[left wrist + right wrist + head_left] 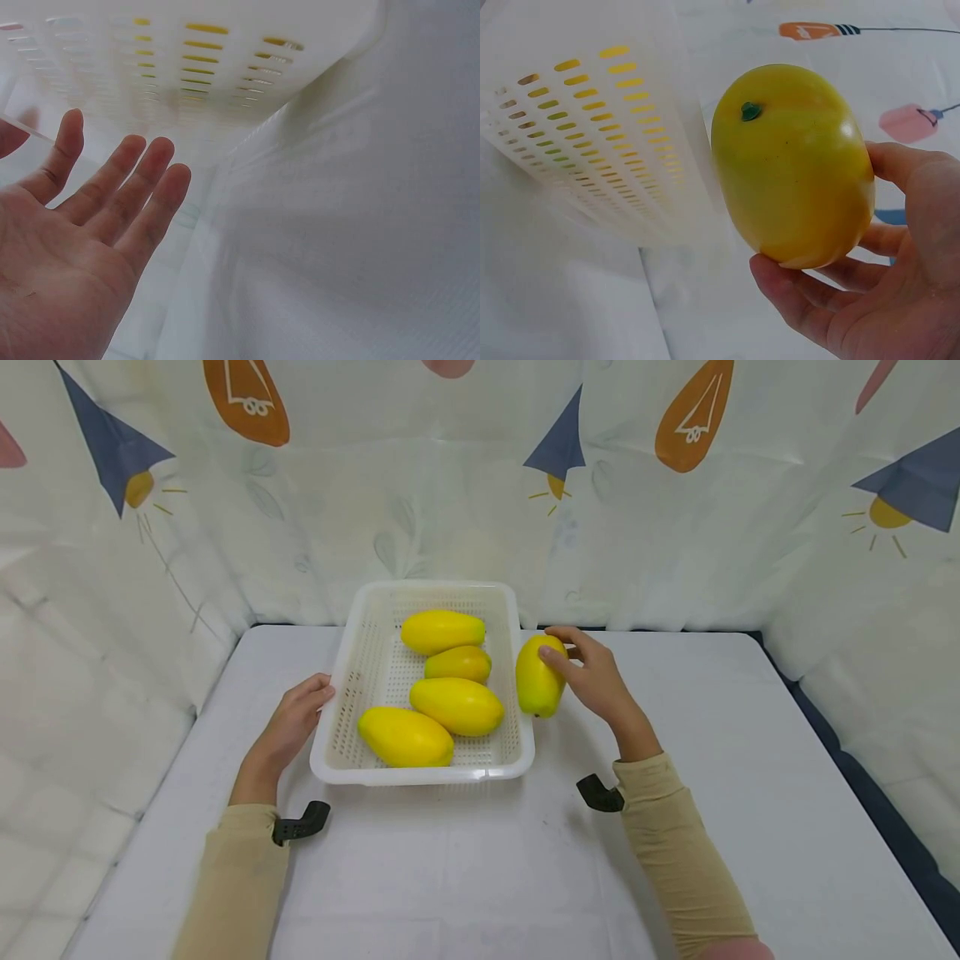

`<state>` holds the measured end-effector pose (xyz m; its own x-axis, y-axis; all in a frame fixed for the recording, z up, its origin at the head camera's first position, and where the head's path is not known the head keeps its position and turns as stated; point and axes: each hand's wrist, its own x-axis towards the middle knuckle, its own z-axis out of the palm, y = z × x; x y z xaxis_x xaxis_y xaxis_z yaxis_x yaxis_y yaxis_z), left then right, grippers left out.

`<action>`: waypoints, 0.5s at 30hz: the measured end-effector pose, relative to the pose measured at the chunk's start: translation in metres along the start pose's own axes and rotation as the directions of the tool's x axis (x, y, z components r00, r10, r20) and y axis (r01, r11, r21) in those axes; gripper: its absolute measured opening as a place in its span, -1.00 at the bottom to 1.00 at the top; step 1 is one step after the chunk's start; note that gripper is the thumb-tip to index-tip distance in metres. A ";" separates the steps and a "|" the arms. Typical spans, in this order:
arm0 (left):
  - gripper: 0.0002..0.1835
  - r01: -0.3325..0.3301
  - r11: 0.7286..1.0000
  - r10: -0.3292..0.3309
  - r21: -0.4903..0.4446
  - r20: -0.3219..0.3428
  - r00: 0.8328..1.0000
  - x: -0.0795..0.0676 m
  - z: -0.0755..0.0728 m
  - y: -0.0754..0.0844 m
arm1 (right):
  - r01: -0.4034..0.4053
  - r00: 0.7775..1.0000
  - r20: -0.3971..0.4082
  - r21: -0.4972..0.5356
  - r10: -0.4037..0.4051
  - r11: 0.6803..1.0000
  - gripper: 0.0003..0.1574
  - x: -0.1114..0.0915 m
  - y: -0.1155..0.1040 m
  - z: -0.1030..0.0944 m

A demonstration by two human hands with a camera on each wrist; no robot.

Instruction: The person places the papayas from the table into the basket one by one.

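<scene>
A white perforated plastic basket [431, 774] is at mid-table, with several yellow papayas [457, 707] inside it. At its left side, my left hand [288, 727] holds the rim near the thumb and index finger. In the left wrist view the other fingers of the left hand [97, 225] extend loosely beside the slotted wall. My right hand [592, 677] grips another papaya [538, 681] just outside the basket's right wall. Seen from the right wrist, this papaya [795, 165] has a small green stem; thumb and fingers are around its side and lower end.
A white cloth covers the table [480, 877]. Behind it and at both sides hang pale curtains [465, 493] printed with blue and orange shapes. Each wrist wears a black device [302, 822].
</scene>
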<state>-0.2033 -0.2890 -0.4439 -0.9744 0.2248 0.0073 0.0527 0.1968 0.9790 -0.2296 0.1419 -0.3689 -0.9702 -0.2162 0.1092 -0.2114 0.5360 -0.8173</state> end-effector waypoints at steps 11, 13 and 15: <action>-0.60 0.000 1.000 0.000 0.001 0.004 1.000 0.000 -0.001 -0.001 | 0.002 1.000 0.007 -0.006 -0.002 1.000 -0.36 0.002 -0.005 0.001; -0.61 0.001 1.000 -0.001 -0.001 0.004 1.000 0.000 -0.001 -0.001 | 0.006 1.000 0.007 -0.006 -0.006 1.000 -0.36 0.002 -0.005 0.001; -0.61 0.002 1.000 -0.002 0.000 0.003 1.000 -0.001 -0.001 0.000 | 0.009 1.000 0.006 -0.003 -0.009 1.000 -0.36 0.003 -0.005 0.002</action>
<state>-0.2029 -0.2897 -0.4440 -0.9739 0.2268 0.0048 0.0507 0.1969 0.9791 -0.2310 0.1371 -0.3654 -0.9675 -0.2263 0.1130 -0.2206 0.5362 -0.8147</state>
